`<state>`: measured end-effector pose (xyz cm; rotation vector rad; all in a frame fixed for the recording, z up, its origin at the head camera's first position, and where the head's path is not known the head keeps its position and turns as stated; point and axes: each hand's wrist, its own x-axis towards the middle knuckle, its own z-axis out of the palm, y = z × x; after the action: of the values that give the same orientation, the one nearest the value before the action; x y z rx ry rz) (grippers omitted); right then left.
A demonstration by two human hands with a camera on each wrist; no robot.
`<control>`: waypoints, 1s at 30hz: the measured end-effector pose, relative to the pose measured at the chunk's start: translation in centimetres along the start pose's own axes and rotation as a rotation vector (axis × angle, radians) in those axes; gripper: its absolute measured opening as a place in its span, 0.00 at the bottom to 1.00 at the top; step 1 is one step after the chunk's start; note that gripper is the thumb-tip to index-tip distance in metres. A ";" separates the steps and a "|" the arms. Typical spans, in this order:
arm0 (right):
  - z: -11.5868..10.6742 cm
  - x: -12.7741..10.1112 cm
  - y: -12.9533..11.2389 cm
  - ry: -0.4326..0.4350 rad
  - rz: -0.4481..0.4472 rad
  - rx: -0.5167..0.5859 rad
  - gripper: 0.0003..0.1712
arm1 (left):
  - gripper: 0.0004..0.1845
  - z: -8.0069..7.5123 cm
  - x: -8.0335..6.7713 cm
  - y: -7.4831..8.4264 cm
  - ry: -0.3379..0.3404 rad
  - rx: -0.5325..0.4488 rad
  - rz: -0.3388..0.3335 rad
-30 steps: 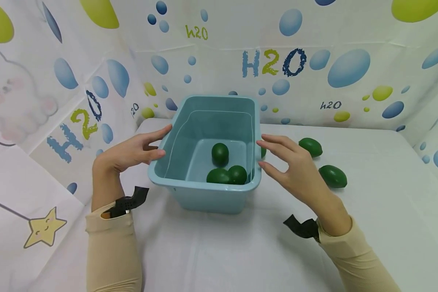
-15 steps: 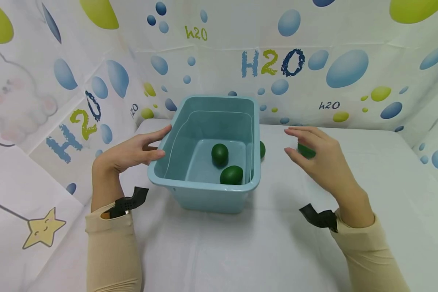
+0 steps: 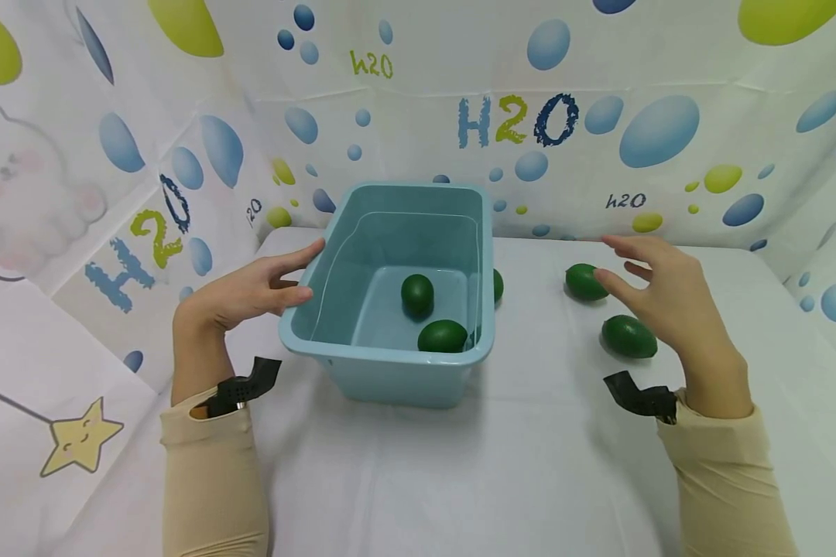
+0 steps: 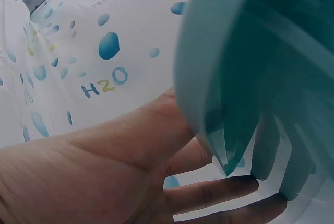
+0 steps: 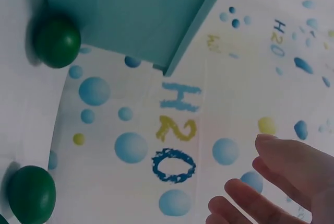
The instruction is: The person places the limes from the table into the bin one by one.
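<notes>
A pale blue plastic tub [image 3: 390, 379] stands on the white-covered table. My left hand [image 3: 251, 290] holds its left side, thumb at the rim; in the left wrist view, two fingers [image 4: 209, 190] reach the outer wall. Inside the tub I see a lime [image 3: 417, 295] on the floor and another lime [image 3: 442, 336] by the near wall, partly hidden by the rim. To the right, my right hand [image 3: 672, 290] hovers with nothing in it, thumb and fingers apart. Nearest it are a lime [image 3: 585, 282] and a second loose lime [image 3: 629, 336] on the table.
One more lime [image 3: 498, 286] shows beside the tub's right wall, mostly hidden behind it. A white cloth [image 3: 543, 433] covers the table. Behind and to the left hang white curtains [image 3: 418, 116] printed with drops and letters.
My right hand has moved right, from the tub's right rim to beyond the loose limes. The limes at the tub's near wall have shifted: two showed there, now one. My left hand keeps its place.
</notes>
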<state>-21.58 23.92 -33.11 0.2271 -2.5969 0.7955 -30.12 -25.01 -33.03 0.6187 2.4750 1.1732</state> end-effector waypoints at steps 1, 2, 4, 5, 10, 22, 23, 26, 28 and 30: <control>-0.1 0.0 0.2 -0.010 0.015 -0.003 0.30 | 0.37 0.0 0.0 0.0 0.000 -0.001 0.002; -0.3 0.1 0.5 -0.019 0.023 -0.009 0.30 | 0.37 0.0 0.0 0.0 -0.003 -0.005 0.004; -0.5 0.2 0.9 -0.044 0.043 -0.014 0.31 | 0.37 0.0 0.0 0.0 -0.005 -0.012 0.006; -0.7 0.2 1.2 -0.056 0.050 -0.017 0.32 | 0.37 0.0 0.0 0.1 -0.006 -0.016 0.006; -1.2 0.5 2.6 -0.114 0.097 -0.032 0.33 | 0.37 0.1 0.0 0.3 -0.004 -0.024 0.003; -2.1 0.8 5.0 -0.282 0.267 -0.118 0.42 | 0.38 0.2 0.1 0.5 -0.008 -0.033 -0.005; -2.1 0.8 5.1 -0.290 0.277 -0.125 0.41 | 0.38 0.2 0.1 0.5 -0.010 -0.034 -0.005; -2.2 0.8 5.8 -0.314 0.301 -0.149 0.41 | 0.37 0.2 0.1 0.6 -0.011 -0.034 -0.007; -2.3 0.7 6.1 -0.334 0.313 -0.164 0.41 | 0.37 0.2 0.1 0.6 -0.013 -0.037 -0.005; -2.3 0.7 6.5 -0.367 0.326 -0.182 0.43 | 0.37 0.2 0.1 0.6 -0.014 -0.040 -0.003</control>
<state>-23.19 30.58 -34.28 -0.1211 -3.0851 0.6645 -29.97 -24.50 -32.66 0.6105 2.4332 1.2104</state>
